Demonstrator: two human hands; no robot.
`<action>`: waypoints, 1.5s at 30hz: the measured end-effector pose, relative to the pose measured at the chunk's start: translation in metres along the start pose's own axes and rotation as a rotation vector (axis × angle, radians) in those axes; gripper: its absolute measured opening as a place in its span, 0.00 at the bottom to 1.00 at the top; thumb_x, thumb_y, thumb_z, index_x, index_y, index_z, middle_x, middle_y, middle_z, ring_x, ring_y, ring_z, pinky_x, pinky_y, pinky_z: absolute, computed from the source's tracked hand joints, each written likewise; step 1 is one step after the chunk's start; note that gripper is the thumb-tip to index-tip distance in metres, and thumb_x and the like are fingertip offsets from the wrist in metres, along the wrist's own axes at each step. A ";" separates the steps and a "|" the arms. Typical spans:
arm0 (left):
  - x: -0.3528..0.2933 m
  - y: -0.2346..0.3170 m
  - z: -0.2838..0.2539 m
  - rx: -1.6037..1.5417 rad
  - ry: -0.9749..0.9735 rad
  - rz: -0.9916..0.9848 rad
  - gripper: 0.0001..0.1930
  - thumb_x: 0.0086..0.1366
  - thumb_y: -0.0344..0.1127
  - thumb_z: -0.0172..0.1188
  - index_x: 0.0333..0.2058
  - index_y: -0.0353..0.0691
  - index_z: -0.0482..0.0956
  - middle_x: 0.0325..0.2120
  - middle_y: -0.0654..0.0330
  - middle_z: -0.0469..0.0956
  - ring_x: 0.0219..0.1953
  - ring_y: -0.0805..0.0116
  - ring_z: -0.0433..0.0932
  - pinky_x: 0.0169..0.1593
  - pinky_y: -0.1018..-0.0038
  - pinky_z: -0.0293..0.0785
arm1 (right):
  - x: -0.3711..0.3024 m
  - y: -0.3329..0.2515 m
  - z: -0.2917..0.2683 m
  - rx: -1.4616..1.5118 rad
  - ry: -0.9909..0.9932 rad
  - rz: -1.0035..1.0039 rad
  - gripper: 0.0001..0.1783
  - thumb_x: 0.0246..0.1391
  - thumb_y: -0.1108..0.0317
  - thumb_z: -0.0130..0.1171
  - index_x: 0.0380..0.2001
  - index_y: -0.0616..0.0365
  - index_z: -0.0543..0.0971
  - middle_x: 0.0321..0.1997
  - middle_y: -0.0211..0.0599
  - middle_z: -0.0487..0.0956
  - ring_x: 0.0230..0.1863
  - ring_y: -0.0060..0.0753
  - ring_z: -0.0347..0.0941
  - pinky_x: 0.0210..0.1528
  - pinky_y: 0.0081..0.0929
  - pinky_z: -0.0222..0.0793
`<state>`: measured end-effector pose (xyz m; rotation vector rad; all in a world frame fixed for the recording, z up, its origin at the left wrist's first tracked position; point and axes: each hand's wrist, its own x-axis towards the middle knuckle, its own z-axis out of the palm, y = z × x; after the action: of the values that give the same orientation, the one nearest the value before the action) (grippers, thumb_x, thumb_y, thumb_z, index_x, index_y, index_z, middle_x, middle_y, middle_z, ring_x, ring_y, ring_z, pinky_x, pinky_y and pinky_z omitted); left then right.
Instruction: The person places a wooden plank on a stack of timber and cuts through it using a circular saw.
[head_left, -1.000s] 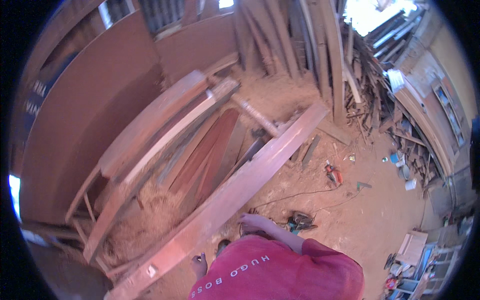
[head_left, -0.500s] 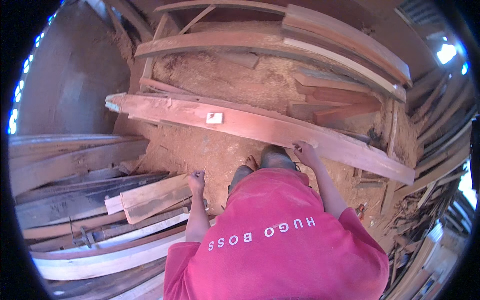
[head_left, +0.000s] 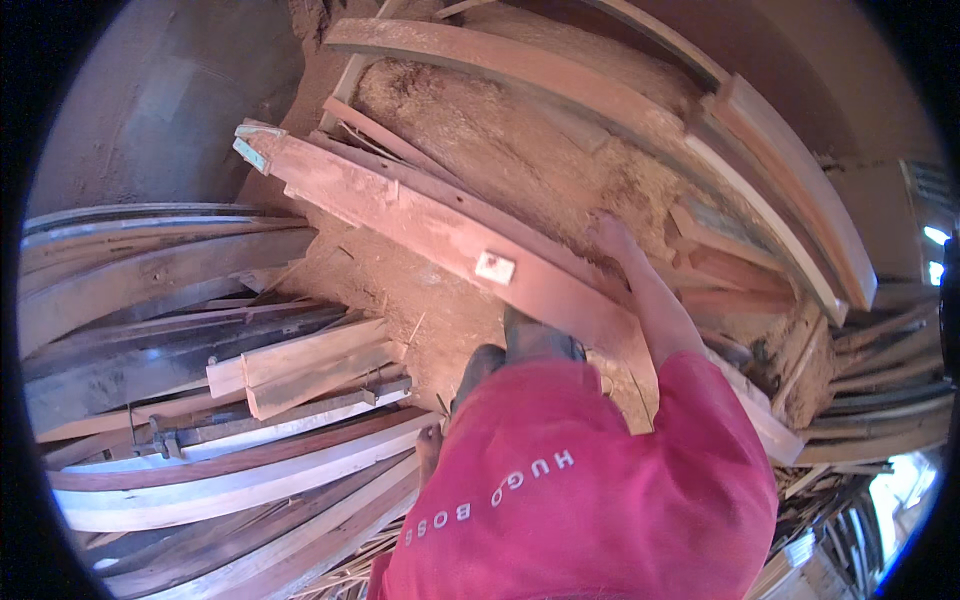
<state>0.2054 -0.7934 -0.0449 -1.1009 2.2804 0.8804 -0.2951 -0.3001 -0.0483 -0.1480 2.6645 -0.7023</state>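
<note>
i record the right grip (head_left: 607, 236) beyond the far edge of the long plank (head_left: 565, 298), over the sawdust (head_left: 480, 110); its fingers look loosely curled, and i cannot tell whether they pinch anything. the left grip (head_left: 430, 440) sits low beside the red shirt (head_left: 590, 480), its state not determinable from my feed. the plank runs slantwise before the knees (head_left: 540, 340), a small pale block (head_left: 495, 267) on it near the near edge. boards (head_left: 230, 487) lie at left.

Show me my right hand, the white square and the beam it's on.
Right hand (head_left: 609, 238): head view, middle of the hand.
White square (head_left: 495, 267): head view, middle of its face.
Beam (head_left: 420, 223): head view, broad face left of the square.
</note>
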 end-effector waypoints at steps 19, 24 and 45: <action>0.006 0.133 -0.095 -0.078 -0.140 -0.593 0.20 0.71 0.47 0.60 0.45 0.31 0.80 0.26 0.53 0.82 0.27 0.66 0.82 0.30 0.70 0.78 | 0.378 0.148 0.087 -0.434 -0.138 0.422 0.50 0.54 0.38 0.60 0.73 0.53 0.58 0.76 0.52 0.58 0.73 0.56 0.61 0.72 0.54 0.55; 0.033 0.161 -0.100 -0.093 -0.156 -0.565 0.20 0.71 0.47 0.61 0.46 0.32 0.80 0.27 0.53 0.83 0.26 0.67 0.81 0.31 0.69 0.78 | 0.382 0.154 0.066 -0.323 -0.277 0.432 0.53 0.50 0.34 0.62 0.72 0.53 0.61 0.74 0.52 0.62 0.72 0.51 0.63 0.70 0.48 0.59; 0.188 0.457 -0.076 -0.454 -0.197 0.422 0.21 0.78 0.46 0.49 0.53 0.34 0.78 0.44 0.57 0.81 0.48 0.68 0.78 0.53 0.68 0.75 | -0.017 -0.103 -0.108 2.054 -0.441 0.940 0.44 0.56 0.37 0.56 0.67 0.56 0.65 0.61 0.47 0.73 0.59 0.47 0.73 0.52 0.48 0.73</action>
<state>-0.2816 -0.7273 0.0473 -0.6562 2.2354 1.6564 -0.3204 -0.3377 0.0954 1.1323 0.4329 -2.0287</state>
